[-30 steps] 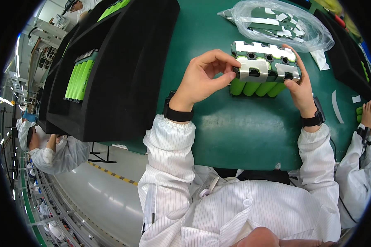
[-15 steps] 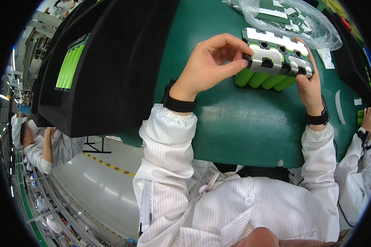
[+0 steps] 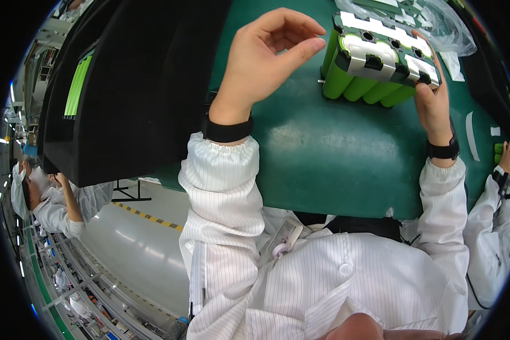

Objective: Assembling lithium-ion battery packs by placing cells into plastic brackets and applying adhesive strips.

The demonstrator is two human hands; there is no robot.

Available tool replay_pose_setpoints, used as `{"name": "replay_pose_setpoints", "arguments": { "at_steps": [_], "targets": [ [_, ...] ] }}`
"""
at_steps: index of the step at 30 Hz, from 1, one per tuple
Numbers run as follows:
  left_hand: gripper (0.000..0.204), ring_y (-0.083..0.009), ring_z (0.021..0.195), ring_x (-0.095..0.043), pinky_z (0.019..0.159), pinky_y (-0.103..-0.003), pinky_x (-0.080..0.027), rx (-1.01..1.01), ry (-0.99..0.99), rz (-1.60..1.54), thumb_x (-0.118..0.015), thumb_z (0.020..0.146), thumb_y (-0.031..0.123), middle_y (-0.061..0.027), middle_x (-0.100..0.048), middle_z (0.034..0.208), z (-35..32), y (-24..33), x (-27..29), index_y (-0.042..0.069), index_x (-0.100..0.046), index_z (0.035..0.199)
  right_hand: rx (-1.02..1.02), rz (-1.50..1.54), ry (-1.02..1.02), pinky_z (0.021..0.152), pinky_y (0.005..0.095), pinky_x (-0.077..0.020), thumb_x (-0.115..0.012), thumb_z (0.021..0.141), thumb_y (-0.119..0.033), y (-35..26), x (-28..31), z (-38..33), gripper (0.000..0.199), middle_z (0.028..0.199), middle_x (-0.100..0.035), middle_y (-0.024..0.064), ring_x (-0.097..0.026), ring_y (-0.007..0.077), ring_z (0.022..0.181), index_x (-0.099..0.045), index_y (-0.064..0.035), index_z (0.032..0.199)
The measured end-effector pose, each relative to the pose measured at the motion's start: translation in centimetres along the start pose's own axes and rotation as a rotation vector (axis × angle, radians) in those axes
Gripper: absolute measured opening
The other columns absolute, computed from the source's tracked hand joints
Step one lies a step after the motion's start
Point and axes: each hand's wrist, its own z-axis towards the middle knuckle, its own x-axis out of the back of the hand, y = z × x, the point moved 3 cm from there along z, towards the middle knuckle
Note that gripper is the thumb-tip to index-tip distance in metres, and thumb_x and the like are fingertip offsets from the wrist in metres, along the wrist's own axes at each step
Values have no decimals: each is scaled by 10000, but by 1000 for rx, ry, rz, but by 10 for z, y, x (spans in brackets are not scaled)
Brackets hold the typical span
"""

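Note:
A battery pack point(image 3: 371, 67) of green cylindrical cells stands upright on the green table, with a black holder and silver strips across its top. White pieces lie over part of that top. My right hand point(image 3: 430, 102) grips its right end, thumb on the near side and fingers round the far side. My left hand point(image 3: 272, 59) is raised just left of the pack and not touching it. Its thumb and forefinger are bent toward each other with a gap between the tips, and nothing shows in them.
A large black foam case point(image 3: 136, 85) with a green pack set in it fills the left. Scraps lie in a clear plastic bag point(image 3: 447, 28) beyond the pack. A white strip point(image 3: 471, 136) lies at right, near a co-worker's hand point(image 3: 508, 157). Another person point(image 3: 68, 198) is at far left.
My left hand has let go of the pack's left corner and drawn back to the left. My right hand stays on the right end. The whole view has shifted slightly.

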Motion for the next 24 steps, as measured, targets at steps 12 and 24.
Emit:
{"name": "replay_pose_setpoints", "arguments": {
  "at_steps": [12,24],
  "targets": [
    [284,-53,812,-565,700,-183,-463,278,-94,-244,-740,819,69,-4,-600,902,-2,-13,-20,39,-549,1027,-12,-77,15,1057,339,-328,-698,850,-324,17,24,-6,813,1366,-467,114,-451,201,1240,-267,11,1452],
    [377,-61,788,-546,674,-192,-466,286,-139,-473,-743,804,46,6,-563,924,-2,-33,-25,69,-502,1094,35,-92,38,1048,323,-324,-683,861,-301,29,38,-7,766,1320,-500,83,-456,179,1211,-293,10,1443]
  ]
}}
